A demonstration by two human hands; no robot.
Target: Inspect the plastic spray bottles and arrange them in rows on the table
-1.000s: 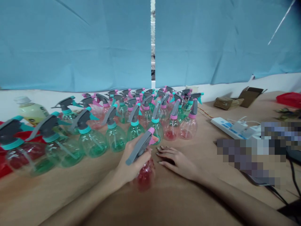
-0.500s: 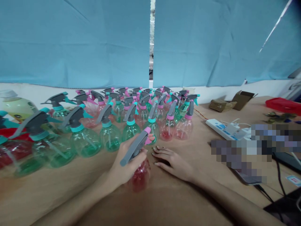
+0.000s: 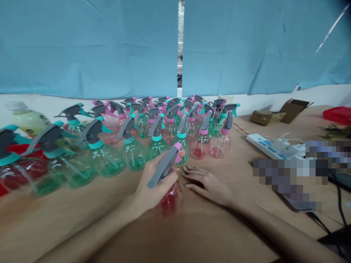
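My left hand is wrapped round the neck of a red spray bottle with a grey trigger head and pink nozzle. The bottle stands on the table in front of me, its nozzle pointing away and to the right. My fingers cover its neck. To the right of the bottle, my right hand lies on the tabletop with fingers stretched out, holding nothing. Just beyond both hands are a green spray bottle with a turquoise collar and a pink spray bottle.
Several green and pink spray bottles stand in rows behind and to the left, including a green one. A white power strip with cables and a blurred-out phone lie at right. An open cardboard box and a pale jug stand farther back.
The view has shifted slightly, so everything sits a little farther right in the picture. Both hands keep their places, the left still round the red bottle's neck.
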